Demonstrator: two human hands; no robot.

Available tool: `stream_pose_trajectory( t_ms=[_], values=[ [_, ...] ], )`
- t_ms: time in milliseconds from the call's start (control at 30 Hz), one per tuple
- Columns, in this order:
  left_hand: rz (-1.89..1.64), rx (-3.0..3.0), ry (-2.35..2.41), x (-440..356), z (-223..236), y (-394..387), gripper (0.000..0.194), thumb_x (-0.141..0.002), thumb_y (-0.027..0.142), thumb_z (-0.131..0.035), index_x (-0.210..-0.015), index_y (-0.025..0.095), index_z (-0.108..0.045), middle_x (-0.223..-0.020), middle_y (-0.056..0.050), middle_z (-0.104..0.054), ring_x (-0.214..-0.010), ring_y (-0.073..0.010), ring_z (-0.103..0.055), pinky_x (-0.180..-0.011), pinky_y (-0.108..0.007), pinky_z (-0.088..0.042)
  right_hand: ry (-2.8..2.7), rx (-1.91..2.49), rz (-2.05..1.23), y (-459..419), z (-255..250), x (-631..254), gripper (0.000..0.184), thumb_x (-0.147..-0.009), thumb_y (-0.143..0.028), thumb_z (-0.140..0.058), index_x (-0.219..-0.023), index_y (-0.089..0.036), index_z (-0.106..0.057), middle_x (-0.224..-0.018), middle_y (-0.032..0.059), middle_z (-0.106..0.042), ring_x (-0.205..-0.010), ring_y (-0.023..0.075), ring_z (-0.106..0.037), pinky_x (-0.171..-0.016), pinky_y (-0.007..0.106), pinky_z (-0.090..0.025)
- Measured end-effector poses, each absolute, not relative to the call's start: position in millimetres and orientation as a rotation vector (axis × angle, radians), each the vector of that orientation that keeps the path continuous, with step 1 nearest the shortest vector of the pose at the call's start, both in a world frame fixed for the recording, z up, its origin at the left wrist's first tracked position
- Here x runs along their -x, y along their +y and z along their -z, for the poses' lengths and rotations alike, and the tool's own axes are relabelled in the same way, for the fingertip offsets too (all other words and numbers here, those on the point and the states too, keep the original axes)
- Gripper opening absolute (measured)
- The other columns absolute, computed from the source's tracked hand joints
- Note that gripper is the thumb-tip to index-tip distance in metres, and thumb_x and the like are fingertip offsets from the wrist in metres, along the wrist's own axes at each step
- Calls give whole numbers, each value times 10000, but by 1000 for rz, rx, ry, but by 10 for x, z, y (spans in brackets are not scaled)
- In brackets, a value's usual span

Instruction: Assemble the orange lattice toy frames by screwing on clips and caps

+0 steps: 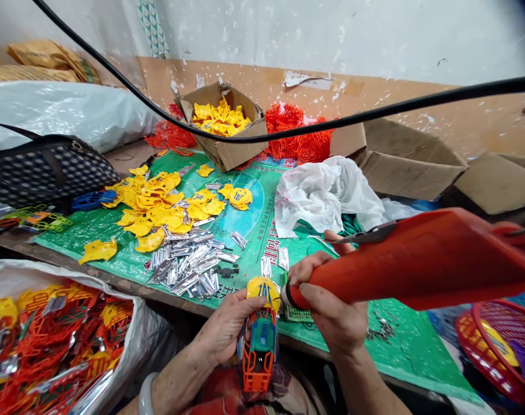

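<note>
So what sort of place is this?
Probably a small toy-assembly workshop: loose yellow plastic parts, a heap of silvery metal pieces, and a sack of partly built orange frames.

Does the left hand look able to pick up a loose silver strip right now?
Probably not: the left hand is occupied gripping the toy car, though the pile of silver strips lies close by and nothing seems to block the way.

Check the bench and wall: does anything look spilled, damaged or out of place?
Small metal bits lie scattered on the green sheet, right of the right hand, perhaps spilled. On the wall, paint is chipped and a paper strip looks torn.
</note>
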State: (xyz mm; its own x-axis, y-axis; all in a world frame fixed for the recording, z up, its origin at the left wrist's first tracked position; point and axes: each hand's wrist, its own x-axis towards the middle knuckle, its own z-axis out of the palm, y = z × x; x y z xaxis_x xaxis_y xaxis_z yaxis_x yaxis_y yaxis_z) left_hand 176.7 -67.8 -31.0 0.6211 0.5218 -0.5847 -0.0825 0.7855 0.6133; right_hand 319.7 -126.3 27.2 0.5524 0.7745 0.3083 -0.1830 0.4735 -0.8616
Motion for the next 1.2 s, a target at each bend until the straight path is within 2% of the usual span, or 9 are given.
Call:
stream_pose_trajectory(
  t_ms=[167,300,467,633,900,1033,1200],
  values=[
    [-368,-579,836,-1774,315,-668,299,-621,294,-851,-783,93,-701,-622,-35,-675,-442,-81,-548,-443,-184,-455,-837,913,-675,-1275,-199,-3205,215,-731,-146,-709,-897,-245,-615,-739,-42,-589,-662,127,-577,-702,325,-520],
    [-378,-580,833,-1783,308,-669,339,-595,313,-867,-782,85,-702,-617,-33,-673,-448,-85,-553,-444,-187,-464,-855,962,-667,-1285,-151,-3218,130,-740,-180,-721,-807,-232,-622,-742,-32,-574,-677,136,-570,-740,343,-516],
    [-385,-570,832,-1790,300,-681,339,-595,309,-869,-785,84,-702,-620,-34,-679,-437,-81,-554,-433,-183,-468,-871,995,-650,-1283,-124,-3212,117,-734,-208,-720,-792,-225,-618,-725,-19,-576,-670,149,-568,-760,372,-518],
    [-403,-560,834,-1797,298,-696,311,-593,291,-869,-752,88,-694,-592,-26,-669,-420,-79,-548,-422,-180,-465,-835,1003,-640,-1258,-121,-3205,182,-692,-192,-729,-840,-219,-627,-705,-16,-576,-660,157,-570,-727,379,-525],
    [-407,-568,830,-1782,348,-707,262,-628,273,-840,-754,91,-700,-581,-28,-663,-414,-78,-531,-419,-179,-438,-860,990,-686,-1257,0,-3151,106,-723,-154,-708,-721,-208,-617,-738,-16,-562,-671,146,-560,-704,355,-500],
    [-384,-567,859,-1756,337,-704,254,-610,268,-844,-735,94,-707,-548,-19,-648,-390,-73,-509,-401,-175,-423,-837,919,-701,-1275,-34,-3131,148,-729,-137,-704,-808,-223,-614,-741,-34,-565,-665,133,-559,-699,343,-498],
    [-339,-603,835,-1739,286,-703,289,-614,280,-844,-794,86,-730,-622,-51,-689,-460,-102,-578,-473,-199,-489,-784,876,-626,-1309,-210,-3253,287,-699,-132,-720,-922,-253,-586,-722,-61,-621,-629,128,-589,-738,363,-505]
  ],
)
